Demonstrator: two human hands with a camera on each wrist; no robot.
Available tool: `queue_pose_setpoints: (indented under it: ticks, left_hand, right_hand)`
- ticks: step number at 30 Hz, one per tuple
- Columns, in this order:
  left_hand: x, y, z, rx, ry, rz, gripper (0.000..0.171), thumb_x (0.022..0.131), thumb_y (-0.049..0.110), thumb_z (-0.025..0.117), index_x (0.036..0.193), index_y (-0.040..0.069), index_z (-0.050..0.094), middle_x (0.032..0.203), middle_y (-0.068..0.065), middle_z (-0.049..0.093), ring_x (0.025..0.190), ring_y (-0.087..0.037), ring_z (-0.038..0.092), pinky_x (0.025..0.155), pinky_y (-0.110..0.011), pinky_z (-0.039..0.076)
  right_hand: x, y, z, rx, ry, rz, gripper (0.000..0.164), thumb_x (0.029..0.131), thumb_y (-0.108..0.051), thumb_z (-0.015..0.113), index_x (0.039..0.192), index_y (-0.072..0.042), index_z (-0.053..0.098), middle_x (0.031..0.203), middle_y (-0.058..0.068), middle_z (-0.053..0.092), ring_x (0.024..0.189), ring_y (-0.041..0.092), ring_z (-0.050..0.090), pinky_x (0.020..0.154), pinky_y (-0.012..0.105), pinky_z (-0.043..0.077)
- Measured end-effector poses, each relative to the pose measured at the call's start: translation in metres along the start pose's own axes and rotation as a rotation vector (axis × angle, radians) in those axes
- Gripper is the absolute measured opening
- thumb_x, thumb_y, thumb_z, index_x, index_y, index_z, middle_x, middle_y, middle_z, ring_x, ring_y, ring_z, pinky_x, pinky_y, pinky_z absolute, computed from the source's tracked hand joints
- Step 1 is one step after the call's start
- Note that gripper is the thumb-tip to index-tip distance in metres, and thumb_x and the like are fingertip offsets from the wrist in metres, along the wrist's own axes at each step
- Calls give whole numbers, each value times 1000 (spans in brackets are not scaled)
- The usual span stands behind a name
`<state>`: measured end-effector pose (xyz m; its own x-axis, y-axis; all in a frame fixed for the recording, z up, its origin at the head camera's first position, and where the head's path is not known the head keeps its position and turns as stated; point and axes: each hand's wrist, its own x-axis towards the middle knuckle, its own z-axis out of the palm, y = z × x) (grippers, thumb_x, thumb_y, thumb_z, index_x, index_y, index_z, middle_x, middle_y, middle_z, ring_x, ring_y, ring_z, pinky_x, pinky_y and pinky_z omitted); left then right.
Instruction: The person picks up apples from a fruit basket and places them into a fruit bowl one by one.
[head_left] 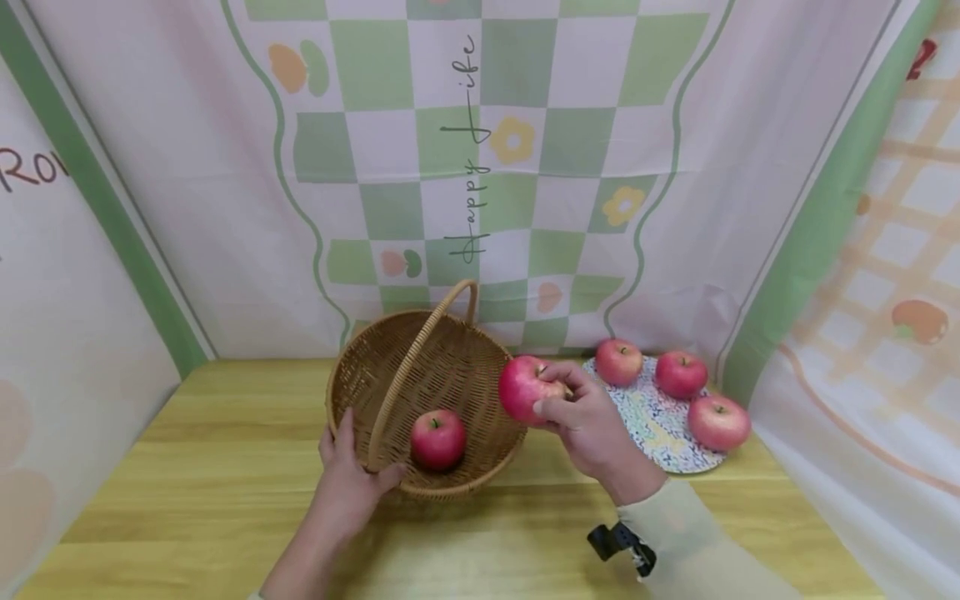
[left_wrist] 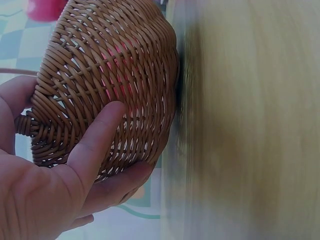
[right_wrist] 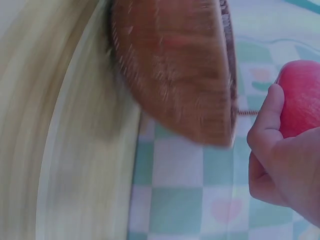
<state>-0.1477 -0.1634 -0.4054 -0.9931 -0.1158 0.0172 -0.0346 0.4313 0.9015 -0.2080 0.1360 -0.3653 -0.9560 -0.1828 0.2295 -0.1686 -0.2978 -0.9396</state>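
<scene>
A brown wicker basket (head_left: 480, 375) with an arched handle stands on the table, and a red apple (head_left: 438, 440) lies inside it. My left hand (head_left: 351, 479) holds the basket's near left rim. In the left wrist view its thumb is at the rim by the handle's base, and the fingers (left_wrist: 97, 140) spread along the woven outer wall. My right hand (head_left: 592, 421) grips another red apple (head_left: 525, 390) between thumb and fingers, up at the basket's right rim. The right wrist view shows this apple (right_wrist: 302, 97) raised beyond the rim level, beside the blurred basket (right_wrist: 175, 70).
To the right, a speckled plate (head_left: 652, 425) bears three apples (head_left: 681, 374) along its far and right edges. The wooden table (head_left: 225, 492) meets a checkered cloth backdrop (head_left: 442, 142) behind the basket. Cloth panels stand at both sides.
</scene>
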Motion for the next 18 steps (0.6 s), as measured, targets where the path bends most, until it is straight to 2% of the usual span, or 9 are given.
queue_pose_setpoints:
  ticks: [3,9,14,18]
  left_hand:
    - [0,1,1,-14,-3,-5,117,80,17,81,159,4,-4,155,-34,-10,125,-60,37,102,-63,36]
    - [1,1,1,-46,-6,-13,117,80,16,81,159,6,-4,156,-33,-11,125,-58,38,102,-61,38]
    - [1,0,1,-45,2,-14,116,80,15,81,159,6,-3,156,-33,-10,125,-57,38,103,-61,37]
    - [1,-1,1,-47,-1,-13,116,80,14,81,159,6,-3,156,-32,-10,125,-57,38,102,-60,38]
  right_hand:
    - [-1,-5,-18,-46,39,-17,35,78,18,56,96,-12,60,120,15,44,92,19,58,69,30,56]
    - [2,-8,-52,-165,147,6,30,78,17,57,93,-8,61,122,16,41,87,18,59,66,26,56]
    - [7,-1,-80,-254,192,42,24,82,13,56,97,-6,59,126,14,40,94,19,59,74,32,58]
    - [11,7,-101,-271,252,73,19,86,10,55,100,-2,55,117,14,42,89,16,58,76,37,58]
